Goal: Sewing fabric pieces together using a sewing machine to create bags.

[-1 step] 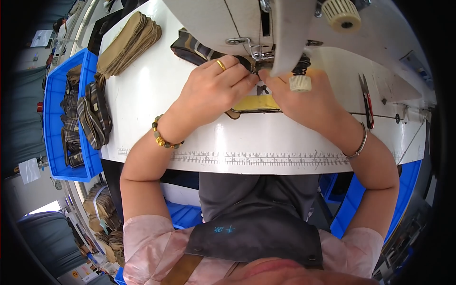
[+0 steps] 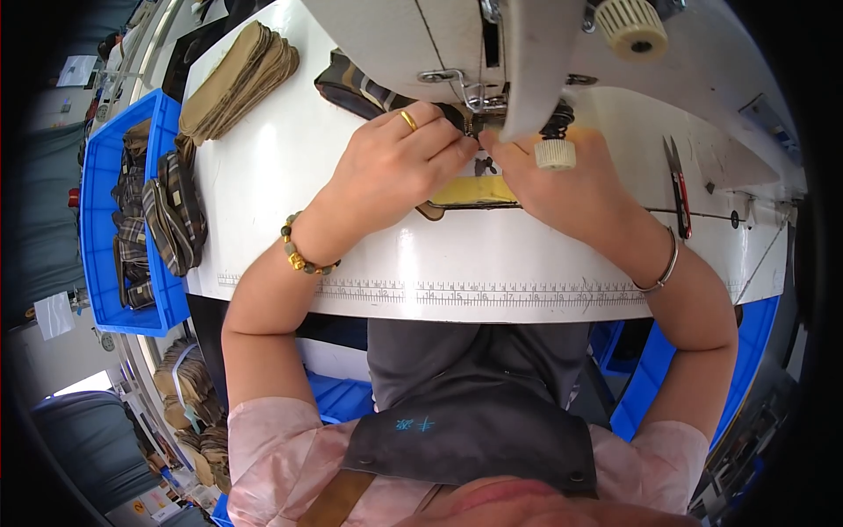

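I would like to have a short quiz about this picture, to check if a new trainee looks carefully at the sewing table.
1. Which pattern shows on the fabric piece beside the left hand?
A) polka dots
B) camouflage
C) flowers

2. True or false: the gold ring is on the right hand.

3. Where are the red-handled scissors?

Key:
1. B.
2. False; it is on the left hand.
3. On the white table, toward the picture's right side, beyond the right hand.
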